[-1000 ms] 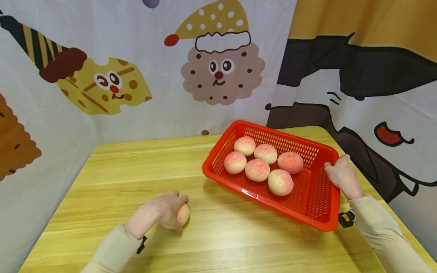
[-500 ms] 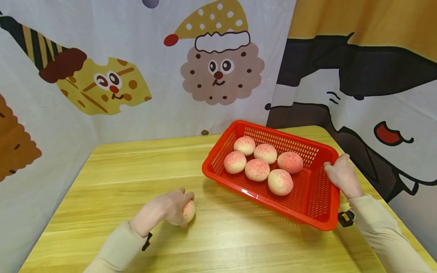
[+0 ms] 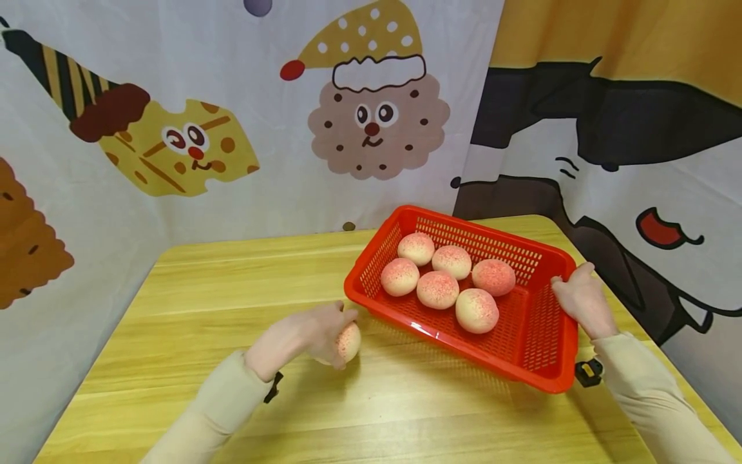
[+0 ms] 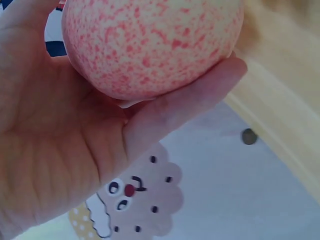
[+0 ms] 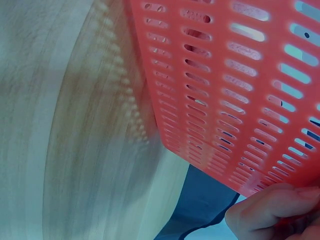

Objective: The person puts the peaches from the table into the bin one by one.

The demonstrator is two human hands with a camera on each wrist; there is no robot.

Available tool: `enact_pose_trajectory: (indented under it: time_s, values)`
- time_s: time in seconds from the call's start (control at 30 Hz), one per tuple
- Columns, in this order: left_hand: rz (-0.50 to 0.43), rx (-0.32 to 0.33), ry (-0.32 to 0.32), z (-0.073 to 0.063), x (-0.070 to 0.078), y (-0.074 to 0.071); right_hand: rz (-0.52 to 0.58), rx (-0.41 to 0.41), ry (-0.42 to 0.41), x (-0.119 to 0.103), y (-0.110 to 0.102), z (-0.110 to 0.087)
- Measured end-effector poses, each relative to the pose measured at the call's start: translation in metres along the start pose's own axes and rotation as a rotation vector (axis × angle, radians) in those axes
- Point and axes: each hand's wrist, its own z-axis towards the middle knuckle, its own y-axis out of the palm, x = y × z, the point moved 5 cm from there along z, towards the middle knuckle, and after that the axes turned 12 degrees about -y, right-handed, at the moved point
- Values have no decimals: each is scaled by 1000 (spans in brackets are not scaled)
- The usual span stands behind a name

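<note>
My left hand (image 3: 315,332) grips a round, cream-coloured peach (image 3: 348,341) speckled with pink, just left of the basket's near-left corner. In the left wrist view the thumb lies along the underside of the peach (image 4: 155,45), and part of the fruit is cut off by the frame. A red plastic basket (image 3: 423,330) with slotted walls holds several similar peaches (image 3: 437,289). My right hand (image 3: 582,299) holds the basket's right rim. Seen from the right wrist, curled fingers (image 5: 280,207) are at the rim beside the slotted wall (image 5: 220,115).
A light wooden table (image 3: 232,283) lies under everything. Behind it hangs a printed curtain (image 3: 278,129) with cartoon figures, close along the table's back and right edges. Black wrist-worn devices show at both cuffs.
My left hand has moved right and away from me, carrying the peach closer to the basket. The right hand and the basket have stayed in place.
</note>
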Motion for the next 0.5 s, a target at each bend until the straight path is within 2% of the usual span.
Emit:
enact_pose_trajectory:
  time_s: [0.27, 0.5]
  values:
    - [116, -4, 79, 4, 29, -19, -8, 7, 14, 0, 0, 0]
    - [175, -1, 136, 5, 53, -36, -9, 0, 13, 0, -1, 0]
